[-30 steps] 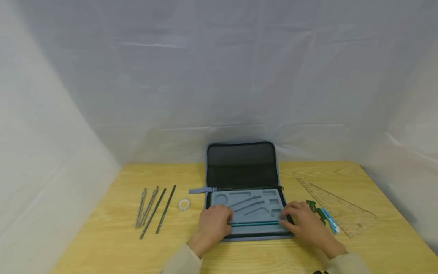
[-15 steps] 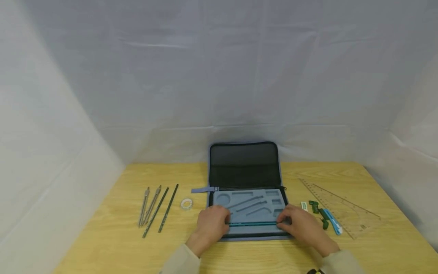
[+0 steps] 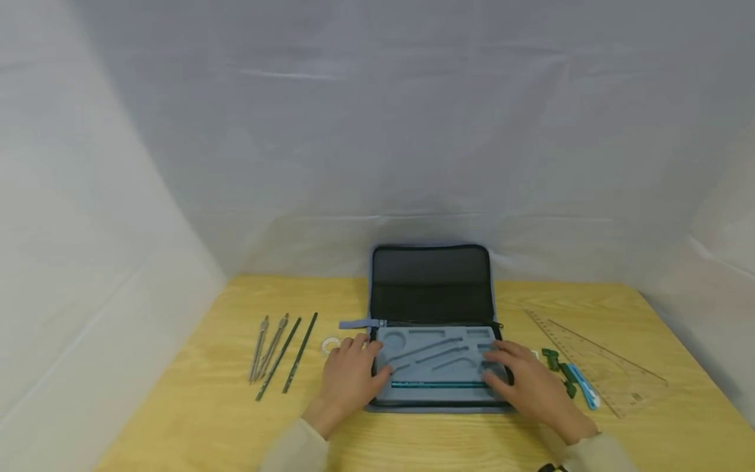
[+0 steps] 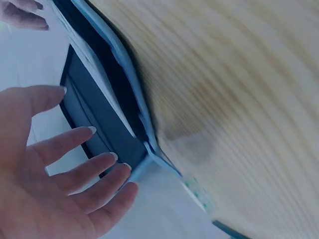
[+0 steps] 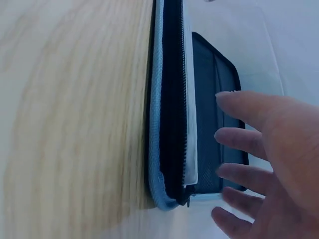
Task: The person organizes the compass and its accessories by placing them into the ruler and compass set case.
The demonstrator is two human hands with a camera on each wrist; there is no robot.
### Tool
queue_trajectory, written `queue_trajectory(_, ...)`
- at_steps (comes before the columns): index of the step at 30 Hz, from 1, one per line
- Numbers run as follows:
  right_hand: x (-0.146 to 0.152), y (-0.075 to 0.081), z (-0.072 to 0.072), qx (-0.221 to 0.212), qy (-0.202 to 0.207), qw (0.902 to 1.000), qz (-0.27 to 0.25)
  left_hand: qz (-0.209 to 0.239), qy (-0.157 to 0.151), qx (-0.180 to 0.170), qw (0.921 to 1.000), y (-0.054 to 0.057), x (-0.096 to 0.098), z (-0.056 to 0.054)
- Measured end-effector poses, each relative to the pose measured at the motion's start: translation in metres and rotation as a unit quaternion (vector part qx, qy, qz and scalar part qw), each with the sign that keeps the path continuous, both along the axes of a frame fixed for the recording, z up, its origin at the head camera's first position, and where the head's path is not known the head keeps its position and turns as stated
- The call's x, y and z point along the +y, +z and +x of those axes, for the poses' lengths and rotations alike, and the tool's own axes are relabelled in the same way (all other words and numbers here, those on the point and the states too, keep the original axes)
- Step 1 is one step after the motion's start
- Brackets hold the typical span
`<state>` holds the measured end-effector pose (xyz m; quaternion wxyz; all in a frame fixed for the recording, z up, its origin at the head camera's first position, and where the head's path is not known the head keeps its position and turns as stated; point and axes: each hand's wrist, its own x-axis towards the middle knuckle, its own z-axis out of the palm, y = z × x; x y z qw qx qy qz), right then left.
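Note:
An unzipped case [image 3: 432, 285] stands with its dark mesh lid raised and a grey-blue foam tray [image 3: 407, 394] in its base. Dark green pencils [image 3: 439, 385] lie lengthwise in the tray's front slot, while its other shaped recesses show bare foam. Over the tray's left edge is my left hand [image 3: 348, 379], fingers spread and holding nothing. My right hand [image 3: 529, 381] is over the right edge, its fingers loose and apart. Both wrist views show the left palm [image 4: 55, 194] and right palm [image 5: 294, 164] with nothing in the fingers.
Left of the case lie two metal compasses [image 3: 259, 349], two dark pencils [image 3: 301, 353] and a roll of tape [image 3: 330, 344], partly behind my left hand. On the right are green pieces [image 3: 551, 359], a blue cutter [image 3: 584, 387] and a clear set square [image 3: 619, 367]. A white sheet rises behind.
Both hands have let go of the pencils in the front slot and opened their fingers. My left hand has moved left, off the pencil ends. The head view has shifted slightly.

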<state>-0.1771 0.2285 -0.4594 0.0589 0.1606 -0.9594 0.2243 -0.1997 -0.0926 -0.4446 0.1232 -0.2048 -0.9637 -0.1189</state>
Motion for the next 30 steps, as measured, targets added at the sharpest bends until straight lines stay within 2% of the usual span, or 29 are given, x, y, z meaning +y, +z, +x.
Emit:
queue_trajectory(7,-0.005,0.002,-0.003,-0.029,0.034,0.9989,0.011,-0.018,0.023,-0.014,0.9995,0.000,-0.030,0.002)
queue_trajectory(14,-0.015,0.001,-0.008,-0.025,0.054,0.9982,0.010,-0.034,0.084,-0.008,0.9958,-0.002,-0.058,0.004)
queue_trajectory(17,-0.019,-0.001,-0.011,-0.016,0.061,0.9979,0.014,-0.036,0.102,-0.019,0.9939,-0.001,-0.069,0.006)
queue_trajectory(27,-0.038,-0.005,-0.018,-0.006,0.079,0.9968,0.010,-0.027,0.131,-0.041,0.9902,-0.001,-0.098,0.009)
queue_trajectory(30,-0.043,-0.005,-0.020,-0.014,0.082,0.9965,0.005,-0.028,0.138,-0.033,0.9894,-0.003,-0.107,0.008)
